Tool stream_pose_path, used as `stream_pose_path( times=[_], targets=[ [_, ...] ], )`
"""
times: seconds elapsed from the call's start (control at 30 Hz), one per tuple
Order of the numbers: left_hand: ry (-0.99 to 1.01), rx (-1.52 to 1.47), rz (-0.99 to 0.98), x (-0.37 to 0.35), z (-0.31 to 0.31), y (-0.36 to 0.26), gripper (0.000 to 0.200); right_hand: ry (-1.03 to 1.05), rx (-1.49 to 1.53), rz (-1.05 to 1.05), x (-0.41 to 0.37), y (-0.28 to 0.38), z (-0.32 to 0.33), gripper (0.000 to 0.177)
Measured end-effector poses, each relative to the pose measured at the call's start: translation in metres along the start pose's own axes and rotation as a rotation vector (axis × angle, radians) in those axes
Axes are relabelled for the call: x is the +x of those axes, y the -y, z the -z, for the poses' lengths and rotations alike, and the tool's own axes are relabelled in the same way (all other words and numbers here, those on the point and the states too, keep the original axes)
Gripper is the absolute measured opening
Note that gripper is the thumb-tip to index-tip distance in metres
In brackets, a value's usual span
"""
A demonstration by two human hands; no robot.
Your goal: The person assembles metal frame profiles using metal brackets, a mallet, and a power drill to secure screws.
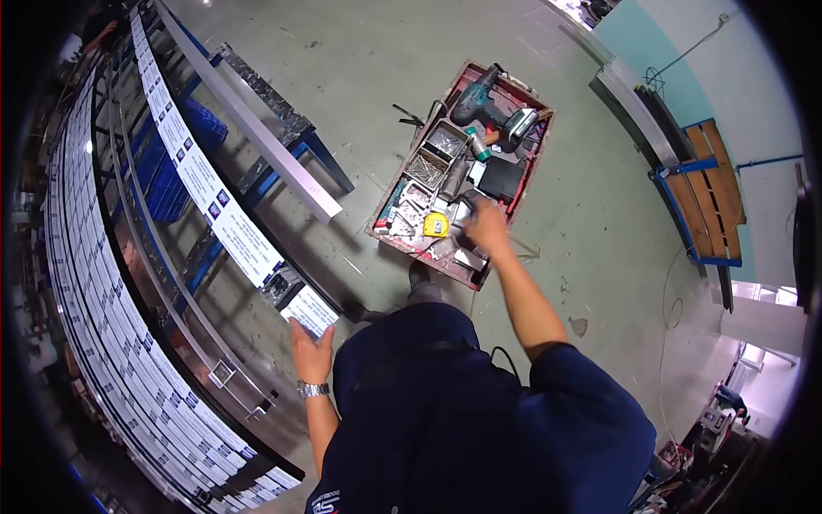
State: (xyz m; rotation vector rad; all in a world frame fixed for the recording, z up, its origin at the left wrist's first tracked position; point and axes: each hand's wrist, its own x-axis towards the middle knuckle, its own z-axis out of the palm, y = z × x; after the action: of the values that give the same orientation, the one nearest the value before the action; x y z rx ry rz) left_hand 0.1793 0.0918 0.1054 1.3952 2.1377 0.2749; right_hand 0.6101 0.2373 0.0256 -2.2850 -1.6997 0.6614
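Note:
My left hand (312, 351), with a metal watch above it on the wrist, rests at the near end of a long profile (231, 227) covered in white printed film. Its thumb and fingers are apart at the end piece (310, 310). Over the lower right part of a red tool tray (377, 233) is my right hand (485, 224), fingers bent downward near a dark item that is too small to make out. Just left of it lies a yellow tape measure (436, 225). The tray also holds a teal and black drill (479, 101), a black box (501, 180) and compartments of screws (424, 170).
Many film-covered profiles (128, 343) are stacked at the left. A bare metal bar (282, 167) lies across a blue trestle (321, 154). A wooden rack (715, 193) stands at the right. At the top left, another person's hand (107, 30) shows.

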Motion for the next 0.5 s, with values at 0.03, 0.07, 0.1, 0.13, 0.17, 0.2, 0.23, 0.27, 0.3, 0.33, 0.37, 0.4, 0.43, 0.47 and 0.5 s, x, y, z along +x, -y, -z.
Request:
stream_pose_path(
  times=[0.03, 0.07, 0.1, 0.13, 0.17, 0.2, 0.23, 0.27, 0.3, 0.33, 0.37, 0.4, 0.43, 0.47, 0.5],
  targets=[
    [0.002, 0.014, 0.042, -0.001, 0.002, -0.007, 0.093, -0.18, -0.123, -0.055, 0.018, -0.02, 0.011, 0.07],
    [-0.002, 0.024, 0.059, -0.001, 0.002, -0.008, 0.093, -0.218, -0.171, -0.084, 0.037, -0.044, 0.017, 0.084],
    [0.024, 0.012, 0.09, -0.001, 0.002, -0.006, 0.093, -0.24, -0.325, -0.072, 0.051, -0.059, 0.023, 0.092],
    [0.048, -0.001, 0.122, 0.0, 0.003, -0.003, 0.093, -0.224, -0.318, -0.062, 0.062, -0.072, 0.024, 0.092],
    [0.034, 0.018, 0.085, -0.002, 0.002, 0.004, 0.091, -0.143, -0.426, -0.025, 0.073, -0.085, 0.026, 0.101],
    [0.03, 0.024, 0.1, -0.004, 0.004, 0.002, 0.091, -0.062, -0.536, 0.012, 0.083, -0.096, 0.027, 0.11],
    [0.051, -0.043, 0.144, -0.007, 0.009, -0.002, 0.089, -0.05, -0.532, 0.021, 0.093, -0.102, 0.03, 0.11],
    [0.073, -0.111, 0.185, -0.011, 0.013, -0.006, 0.087, -0.017, -0.543, 0.07, 0.103, -0.109, 0.035, 0.108],
    [0.028, -0.088, 0.181, -0.017, 0.015, -0.01, 0.084, 0.018, -0.554, 0.117, 0.107, -0.113, 0.042, 0.107],
    [0.027, -0.087, 0.19, -0.023, 0.02, -0.015, 0.084, 0.025, -0.555, 0.123, 0.108, -0.118, 0.051, 0.107],
    [-0.038, -0.106, 0.184, -0.03, 0.025, -0.02, 0.083, -0.048, -0.386, 0.052, 0.108, -0.122, 0.063, 0.1],
    [-0.103, -0.128, 0.177, -0.035, 0.027, -0.025, 0.082, -0.122, -0.22, -0.017, 0.108, -0.126, 0.077, 0.094],
    [-0.14, -0.192, 0.179, -0.037, 0.026, -0.025, 0.078, -0.128, -0.018, -0.122, 0.103, -0.131, 0.092, 0.073],
    [-0.137, -0.205, 0.19, -0.04, 0.027, -0.034, 0.078, -0.125, -0.033, -0.114, 0.096, -0.138, 0.103, 0.073],
    [-0.123, -0.277, 0.163, -0.039, 0.031, -0.048, 0.074, 0.079, 0.621, -0.297, 0.087, -0.143, 0.113, 0.069]
  ],
)
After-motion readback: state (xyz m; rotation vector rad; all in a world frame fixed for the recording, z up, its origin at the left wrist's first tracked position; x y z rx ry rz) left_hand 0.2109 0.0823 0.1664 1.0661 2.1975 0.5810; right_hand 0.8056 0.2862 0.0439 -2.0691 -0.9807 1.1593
